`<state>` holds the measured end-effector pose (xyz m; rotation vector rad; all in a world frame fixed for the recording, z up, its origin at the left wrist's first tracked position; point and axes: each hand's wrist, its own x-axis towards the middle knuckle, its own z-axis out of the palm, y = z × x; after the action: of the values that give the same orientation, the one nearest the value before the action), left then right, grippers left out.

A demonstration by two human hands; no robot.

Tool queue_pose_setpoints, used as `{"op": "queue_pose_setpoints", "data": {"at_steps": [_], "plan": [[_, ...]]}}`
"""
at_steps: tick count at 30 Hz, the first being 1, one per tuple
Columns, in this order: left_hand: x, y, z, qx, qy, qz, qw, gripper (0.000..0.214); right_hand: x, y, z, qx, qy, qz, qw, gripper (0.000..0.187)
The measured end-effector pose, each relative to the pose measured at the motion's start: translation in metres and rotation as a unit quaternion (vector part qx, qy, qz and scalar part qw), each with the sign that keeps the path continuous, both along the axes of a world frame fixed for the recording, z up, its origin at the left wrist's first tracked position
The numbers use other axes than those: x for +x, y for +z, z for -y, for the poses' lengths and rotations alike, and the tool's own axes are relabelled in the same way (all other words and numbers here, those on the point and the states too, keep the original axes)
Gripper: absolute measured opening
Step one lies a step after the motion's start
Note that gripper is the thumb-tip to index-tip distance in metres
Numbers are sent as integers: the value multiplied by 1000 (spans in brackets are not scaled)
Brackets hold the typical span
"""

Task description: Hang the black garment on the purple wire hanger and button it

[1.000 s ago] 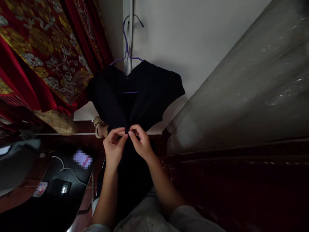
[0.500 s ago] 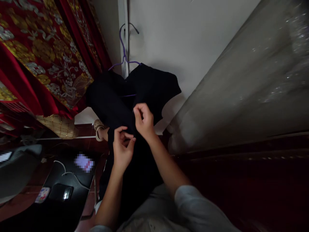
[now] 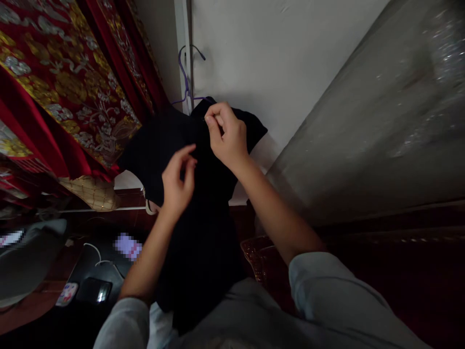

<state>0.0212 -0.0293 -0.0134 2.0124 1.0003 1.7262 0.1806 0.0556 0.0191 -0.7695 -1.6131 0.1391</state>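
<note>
A black short-sleeved garment (image 3: 203,228) hangs on a purple wire hanger (image 3: 183,72) hooked on the white wall. My right hand (image 3: 227,135) is raised to the neckline and pinches the black cloth there between thumb and fingers. My left hand (image 3: 178,182) sits lower and to the left on the garment's front, fingers curled with thumb and forefinger close together at the cloth. Whether it actually grips the fabric is too dark to tell.
Red and gold embroidered cloth (image 3: 61,82) hangs at the left. A dark table (image 3: 90,286) below holds a white cable, a phone and a small card. A grey shiny sheet (image 3: 370,126) slopes along the right. A dark wooden edge (image 3: 381,252) runs below it.
Both hands rose up the garment from its waist. The right hand went from mid-chest to the neckline by the hanger, and the left followed to the chest. The view tilted slightly.
</note>
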Motion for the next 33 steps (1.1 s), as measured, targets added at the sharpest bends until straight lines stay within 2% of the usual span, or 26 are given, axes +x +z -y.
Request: {"op": "queue_pose_setpoints", "data": {"at_steps": [3,5,7,10,14,21,26,30,33], "plan": [[-7,42,-50,43,-6,-32,999,27,0,4,3,10,-15,22,1000,32],[-8,59,-73,39,-14,-53,998,21,1,8,1,34,-30,51,998,35],[-8,66,-83,33,-16,-56,998,21,1,10,-2,63,-48,80,994,39],[-6,69,-84,30,-7,-44,999,24,1,5,-13,88,-55,97,990,46],[-5,67,-83,24,1,-34,999,28,-1,-6,-33,72,-17,99,992,48],[-8,51,-94,8,37,3,999,32,-13,-17,-45,80,-32,156,984,44],[-15,50,-91,29,56,4,998,35,-16,-7,-39,86,-20,136,987,44],[-18,58,-81,60,70,-45,995,34,-13,8,-30,104,-16,133,986,48],[-15,67,-75,78,82,-73,991,33,-13,4,-30,135,-45,157,977,46]]}}
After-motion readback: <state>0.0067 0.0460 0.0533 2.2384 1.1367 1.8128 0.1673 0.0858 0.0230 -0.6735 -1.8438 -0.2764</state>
